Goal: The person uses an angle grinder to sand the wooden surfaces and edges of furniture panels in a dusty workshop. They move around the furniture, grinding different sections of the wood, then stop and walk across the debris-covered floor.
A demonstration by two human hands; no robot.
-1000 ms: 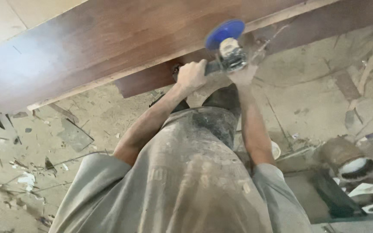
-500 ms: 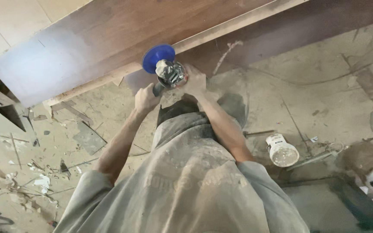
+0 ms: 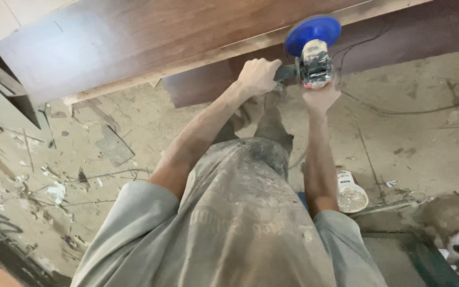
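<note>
Both my hands hold an angle grinder [image 3: 314, 66] with a round blue sanding disc [image 3: 313, 33]. The disc lies against the pale lower edge of a long dark brown wooden board [image 3: 150, 37] that runs across the top of the view. My left hand [image 3: 258, 74] is closed around the black side handle. Under the machine's dusty body, my right hand [image 3: 320, 98] grips it from below. My dusty grey shirt fills the lower middle of the view.
The dusty floor [image 3: 410, 138] holds wood scraps and debris [image 3: 54, 186] at the left. A small white tub [image 3: 350, 194] stands by my right arm, and a thin cable [image 3: 399, 111] trails across the floor. A second dark board [image 3: 426, 29] lies behind the first.
The grinder slid left along the board's edge half a second ago and now sits further right again. Both hands stayed on it.
</note>
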